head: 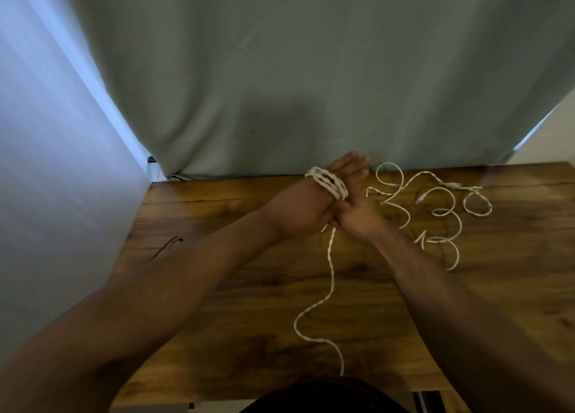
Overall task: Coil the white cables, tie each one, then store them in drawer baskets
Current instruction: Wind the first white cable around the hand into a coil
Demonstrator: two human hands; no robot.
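Partly coiled round left hand [303, 215]: twisted white cable [329, 184], tail trailing; loose cables [443, 208] looped rightward.

Table [249, 288]: dark grained wood, faint gloss at 2 o'clock. White cable [328, 182]: twisted, matt. Curtain [280, 70], 12 o'clock: matt grey-green cloth.

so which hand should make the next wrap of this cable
Right. The left hand serves as the spool: its straight fingers carry the coil. The right hand sits against it and seems to grip the loose tail, so it looks free to bring that round.
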